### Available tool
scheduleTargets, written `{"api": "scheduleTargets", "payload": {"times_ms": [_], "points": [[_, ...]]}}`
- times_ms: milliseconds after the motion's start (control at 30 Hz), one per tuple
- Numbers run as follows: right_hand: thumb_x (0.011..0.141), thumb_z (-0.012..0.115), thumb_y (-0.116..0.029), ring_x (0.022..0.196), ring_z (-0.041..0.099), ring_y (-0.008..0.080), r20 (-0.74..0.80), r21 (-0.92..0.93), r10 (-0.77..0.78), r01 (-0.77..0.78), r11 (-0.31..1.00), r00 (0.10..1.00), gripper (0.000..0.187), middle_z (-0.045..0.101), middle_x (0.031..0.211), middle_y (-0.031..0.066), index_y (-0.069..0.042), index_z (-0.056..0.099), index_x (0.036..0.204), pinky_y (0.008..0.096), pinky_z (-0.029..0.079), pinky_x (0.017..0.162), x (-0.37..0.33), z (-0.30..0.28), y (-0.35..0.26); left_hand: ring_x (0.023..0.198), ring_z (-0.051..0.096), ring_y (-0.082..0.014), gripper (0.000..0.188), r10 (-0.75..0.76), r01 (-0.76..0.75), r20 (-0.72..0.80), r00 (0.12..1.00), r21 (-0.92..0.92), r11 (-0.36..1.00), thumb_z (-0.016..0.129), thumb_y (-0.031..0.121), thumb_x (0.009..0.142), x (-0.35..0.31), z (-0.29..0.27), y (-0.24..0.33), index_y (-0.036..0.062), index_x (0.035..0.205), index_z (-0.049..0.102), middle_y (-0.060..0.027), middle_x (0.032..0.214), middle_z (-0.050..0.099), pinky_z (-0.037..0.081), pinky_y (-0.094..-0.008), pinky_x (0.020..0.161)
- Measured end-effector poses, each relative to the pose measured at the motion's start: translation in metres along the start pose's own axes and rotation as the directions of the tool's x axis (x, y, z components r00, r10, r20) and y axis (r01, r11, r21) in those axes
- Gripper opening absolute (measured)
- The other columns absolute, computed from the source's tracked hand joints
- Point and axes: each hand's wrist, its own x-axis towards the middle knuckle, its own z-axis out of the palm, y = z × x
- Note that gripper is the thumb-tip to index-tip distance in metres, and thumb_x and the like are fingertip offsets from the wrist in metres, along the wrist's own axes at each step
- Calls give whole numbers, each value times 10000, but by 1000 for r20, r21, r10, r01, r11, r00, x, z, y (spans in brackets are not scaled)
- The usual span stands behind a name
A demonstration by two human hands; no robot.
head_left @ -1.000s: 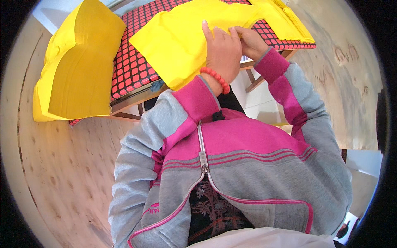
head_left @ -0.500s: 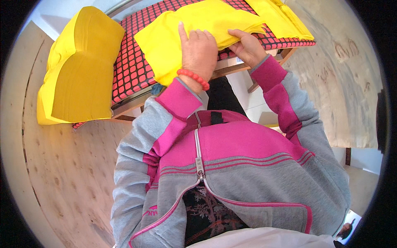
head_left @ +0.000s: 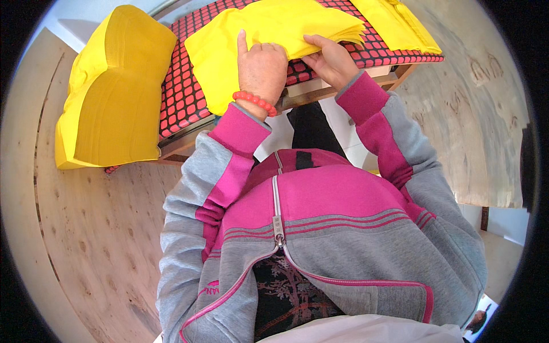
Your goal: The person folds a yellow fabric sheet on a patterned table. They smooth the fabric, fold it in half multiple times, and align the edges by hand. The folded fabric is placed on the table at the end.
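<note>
A layered piece of yellow cloth (head_left: 220, 54) lies loosely spread on a red-and-black checked surface, its near edge lifted. My left hand (head_left: 263, 68), with a red bead bracelet at the wrist, rests over that edge. One finger points away across the cloth while the others bend onto it; its thumb is hidden. My right hand (head_left: 331, 60) pinches the edge farther right, thumb on top and fingers tucked beneath. Several thin layers fan out just beyond the right thumb.
At the left stands a tall stack of folded yellow cloth (head_left: 123, 108). Another folded yellow cloth (head_left: 400, 26) lies at the far right of the checked surface (head_left: 183, 94). Wooden boards (head_left: 97, 240) flank it on the left and right (head_left: 457, 120).
Both hands have shifted a little to the left in the picture, still at the cloth's near edge. The right fingers have closed in nearer to the left hand's side of the edge.
</note>
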Motion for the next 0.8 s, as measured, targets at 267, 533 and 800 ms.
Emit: {"api": "scheduleTargets", "payload": {"times_ms": [267, 533, 800], "points": [[990, 682, -208, 949, 724, 200, 230, -488, 327, -182, 853, 916, 316, 703, 1069, 107, 10, 597, 1203, 309, 616, 829, -71, -3, -34, 742, 737, -290, 167, 79, -64, 161, 984, -96, 993, 574, 134, 864, -2, -4, -14, 132, 833, 739, -131, 738, 723, 428, -502, 1088], [770, 805, -219, 1020, 658, 369, 921, -387, -266, 760, -522, 286, 447, 683, 1092, 149, -22, 639, 1134, 445, 526, 943, -46, 12, -23, 819, 738, -285, 167, 152, -118, 190, 970, -180, 977, 581, 163, 862, -11, -13, -35, 152, 879, 747, -116, 786, 735, 444, -491, 1074], [792, 706, -108, 1004, 660, 391, 870, -424, -1, 747, -512, 493, 357, 690, 1052, 168, -35, 643, 1135, 481, 528, 882, -9, -22, -42, 853, 715, -330, 151, 171, -89, 288, 942, -277, 957, 643, 134, 831, -17, -16, -54, 116, 956, 726, -135, 815, 722, 449, -506, 1087]]}}
